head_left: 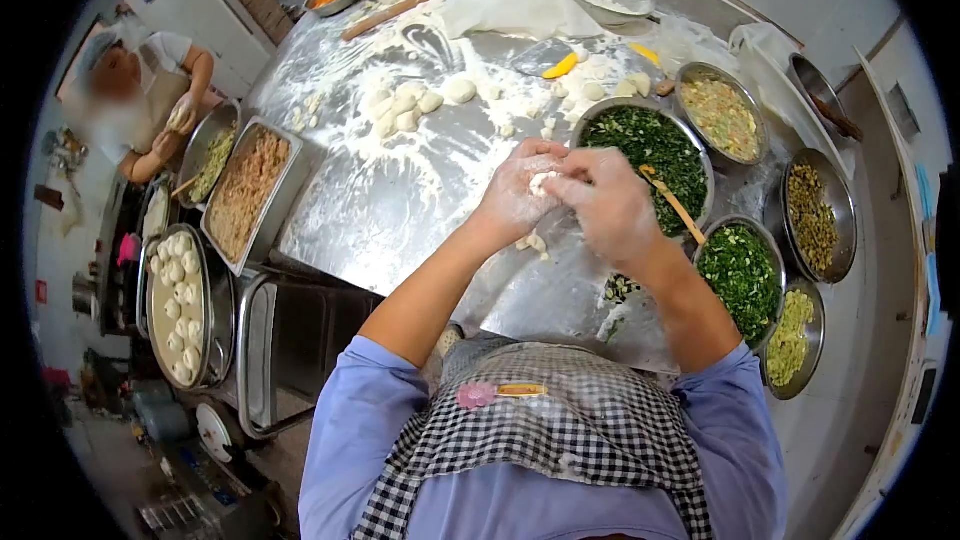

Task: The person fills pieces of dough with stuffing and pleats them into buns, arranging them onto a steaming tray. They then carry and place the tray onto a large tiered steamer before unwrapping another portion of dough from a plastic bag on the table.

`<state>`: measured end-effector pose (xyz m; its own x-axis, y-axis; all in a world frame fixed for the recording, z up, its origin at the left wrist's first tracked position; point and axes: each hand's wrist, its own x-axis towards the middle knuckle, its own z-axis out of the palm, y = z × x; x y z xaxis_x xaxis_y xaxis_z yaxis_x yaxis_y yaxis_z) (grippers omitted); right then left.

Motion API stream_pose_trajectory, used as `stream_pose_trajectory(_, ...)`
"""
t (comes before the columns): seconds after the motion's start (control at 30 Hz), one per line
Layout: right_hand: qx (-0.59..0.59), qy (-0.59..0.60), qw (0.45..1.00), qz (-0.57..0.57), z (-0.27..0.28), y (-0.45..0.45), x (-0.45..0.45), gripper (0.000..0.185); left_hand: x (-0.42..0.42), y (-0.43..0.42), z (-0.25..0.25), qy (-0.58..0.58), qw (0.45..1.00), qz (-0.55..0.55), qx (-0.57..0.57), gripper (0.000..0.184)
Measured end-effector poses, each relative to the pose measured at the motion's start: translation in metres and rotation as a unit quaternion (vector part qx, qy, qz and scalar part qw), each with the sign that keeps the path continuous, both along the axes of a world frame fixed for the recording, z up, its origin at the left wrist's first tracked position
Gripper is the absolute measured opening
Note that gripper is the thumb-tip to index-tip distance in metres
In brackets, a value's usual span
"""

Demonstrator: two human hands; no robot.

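Observation:
A small piece of white dough [543, 183], perhaps a filled bun, rests in my floury left hand [512, 190], whose fingers curl around it. My right hand [612, 208] comes in from the other side, fingers pinched together at the dough's edge; a slight blur covers its fingertips. Both hands are above the steel table's near side, just left of a big bowl of chopped greens [640, 140]. A wooden spatula [678, 205] leans from that bowl past my right wrist. Dough scraps [533, 243] lie under my hands, and flattened dough rounds [405, 108] sit farther back in flour.
Bowls of mixed filling [720, 118], chopped greens [738, 272], diced green beans [812, 215] and pale green shreds [790, 338] stand at right. Left are a meat filling tray [250, 185] and a pan of buns [178, 315]. A co-worker [140, 90] handles dough there. A rolling pin [400, 10] lies behind.

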<state>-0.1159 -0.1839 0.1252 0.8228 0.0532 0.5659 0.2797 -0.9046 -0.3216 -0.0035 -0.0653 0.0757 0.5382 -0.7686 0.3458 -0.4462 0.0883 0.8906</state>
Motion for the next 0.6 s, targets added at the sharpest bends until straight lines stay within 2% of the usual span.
stream_pose_trajectory(0.03, 0.086, 0.013, 0.996, -0.033, 0.004, 0.004, 0.002, 0.018, 0.001, 0.005, -0.001, -0.019, 1.0, 0.019, -0.012, 0.028)
stream_pose_trajectory(0.13, 0.211, -0.079, 0.974, -0.01, 0.007, -0.002, 0.012, 0.02, 0.007, 0.028, 0.003, 0.203, 0.979, -0.018, 0.0, 0.028)
stream_pose_trajectory(0.17, 0.278, -0.04, 0.959, -0.023, -0.011, 0.001, 0.017, 0.021, 0.006, 0.038, 0.004, 0.218, 0.976, -0.028, 0.001, 0.032)
stream_pose_trajectory(0.2, 0.382, 0.034, 0.922, -0.051, -0.023, 0.013, 0.018, 0.021, 0.006, 0.05, 0.001, 0.243, 0.97, -0.013, 0.029, 0.033)
stream_pose_trajectory(0.27, 0.566, 0.174, 0.799, -0.103, -0.045, 0.051, 0.023, 0.021, 0.009, 0.072, -0.008, 0.289, 0.954, 0.018, 0.082, 0.035)
stream_pose_trajectory(0.33, 0.803, 0.16, 0.574, -0.021, -0.116, 0.082, 0.034, 0.024, 0.012, 0.088, -0.035, 0.246, 0.964, 0.057, 0.079, 0.046)
stream_pose_trajectory(0.4, 0.868, 0.21, 0.449, 0.027, -0.114, 0.11, 0.047, 0.029, 0.006, 0.094, -0.075, 0.191, 0.971, 0.136, 0.05, 0.052)
stream_pose_trajectory(0.43, 0.892, 0.232, 0.384, 0.052, -0.11, 0.121, 0.056, 0.031, -0.004, 0.095, -0.045, 0.354, 0.916, 0.188, 0.001, 0.057)
stream_pose_trajectory(0.53, 0.783, 0.276, 0.554, 0.069, -0.081, 0.132, 0.078, 0.032, 0.012, 0.13, -0.021, 0.608, 0.771, 0.15, -0.118, 0.059)
stream_pose_trajectory(0.57, 0.74, 0.311, 0.594, 0.054, -0.075, 0.135, 0.084, 0.032, 0.024, 0.144, -0.038, 0.663, 0.734, 0.012, -0.145, 0.054)
stream_pose_trajectory(0.6, 0.577, 0.27, 0.77, 0.035, -0.069, 0.138, 0.086, 0.033, 0.026, 0.152, -0.038, 0.677, 0.72, 0.04, -0.15, 0.051)
